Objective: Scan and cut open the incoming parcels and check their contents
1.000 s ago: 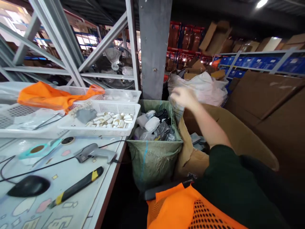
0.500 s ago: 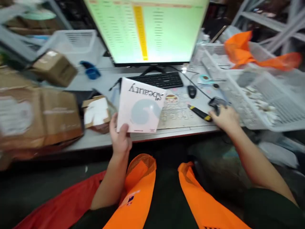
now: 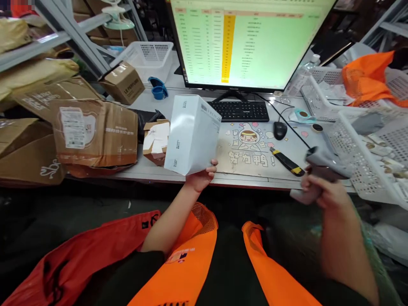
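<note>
On the bench (image 3: 159, 106), at right: white perforated basket (image 3: 355, 157), with small pale pieces (image 3: 379, 146) and grey plastic (image 3: 368, 123) inside; just behind, second basket (image 3: 314, 106), with orange cloth (image 3: 363, 76) draped over it. At left: brown carton (image 3: 108, 144), taped and labelled, contents hidden. At the front edge of the bench, tilted: white box (image 3: 181, 136), clamped in the left hand (image 3: 199, 180). Behind, at left: small printed carton (image 3: 129, 85). Beside the white box: torn carton (image 3: 159, 159), with white paper (image 3: 158, 138) in its opening. Gripped in the right hand (image 3: 331, 193): grey scanner (image 3: 328, 163). Farther back: blue tub (image 3: 158, 92), lid raised.
</note>
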The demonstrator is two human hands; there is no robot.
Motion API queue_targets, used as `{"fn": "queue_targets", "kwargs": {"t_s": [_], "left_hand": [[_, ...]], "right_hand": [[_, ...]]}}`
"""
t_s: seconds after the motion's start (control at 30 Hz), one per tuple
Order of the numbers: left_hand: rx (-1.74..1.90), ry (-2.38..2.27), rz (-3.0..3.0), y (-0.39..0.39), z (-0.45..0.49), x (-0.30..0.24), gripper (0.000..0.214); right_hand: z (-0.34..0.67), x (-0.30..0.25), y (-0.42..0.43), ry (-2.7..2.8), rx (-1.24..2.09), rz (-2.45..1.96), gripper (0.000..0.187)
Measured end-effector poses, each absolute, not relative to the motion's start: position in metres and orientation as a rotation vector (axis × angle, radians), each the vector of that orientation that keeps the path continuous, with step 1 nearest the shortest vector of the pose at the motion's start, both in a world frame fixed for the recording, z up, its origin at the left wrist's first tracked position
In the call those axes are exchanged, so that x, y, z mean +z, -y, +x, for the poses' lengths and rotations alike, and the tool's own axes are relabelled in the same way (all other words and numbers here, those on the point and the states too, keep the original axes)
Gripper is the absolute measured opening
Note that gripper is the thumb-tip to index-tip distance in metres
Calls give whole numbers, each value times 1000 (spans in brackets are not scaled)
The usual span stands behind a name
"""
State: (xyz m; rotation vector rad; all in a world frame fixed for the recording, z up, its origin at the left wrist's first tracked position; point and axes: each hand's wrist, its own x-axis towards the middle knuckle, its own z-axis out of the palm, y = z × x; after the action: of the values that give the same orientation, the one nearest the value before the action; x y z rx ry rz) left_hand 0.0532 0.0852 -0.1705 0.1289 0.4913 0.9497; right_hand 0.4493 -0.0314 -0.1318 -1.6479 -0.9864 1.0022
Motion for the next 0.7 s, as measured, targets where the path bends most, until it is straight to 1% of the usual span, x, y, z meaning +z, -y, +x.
{"fn": "queue_targets", "kwargs": {"t_s": [0.1,0.17,0.23,0.27,0.37,0.43,0.53,0.63,0.7], "left_hand": [[903,-493,132,-87,78,-173,48],[869,-501,169,-86,88,-176,49],[834,-508,199,-86,94,-179,50],[815,-507,206,-85,94,-181,50],[759,-490,232,-85,92,-186,49],[742,-467,284,-83,86,-191,48],[786,-428,357,-78,70,-200,45],[862,-431,383,-71,46,-210,40],[891,-436,377,-65,29,-217,41]], "right_hand": [[383,-124,46,987,1342,-1634,48],[354,-120,42,1040,1435,-1567,51],[343,-113,31,1119,1389,-1499,39],[344,-109,25,1164,1341,-1459,35],[358,-94,13,1253,1242,-1321,43],[372,-87,9,1236,1235,-1289,42],[405,-92,3,1068,1191,-1412,40],[461,-116,-9,796,1059,-1658,46],[506,-136,-21,732,963,-1803,45]]}}
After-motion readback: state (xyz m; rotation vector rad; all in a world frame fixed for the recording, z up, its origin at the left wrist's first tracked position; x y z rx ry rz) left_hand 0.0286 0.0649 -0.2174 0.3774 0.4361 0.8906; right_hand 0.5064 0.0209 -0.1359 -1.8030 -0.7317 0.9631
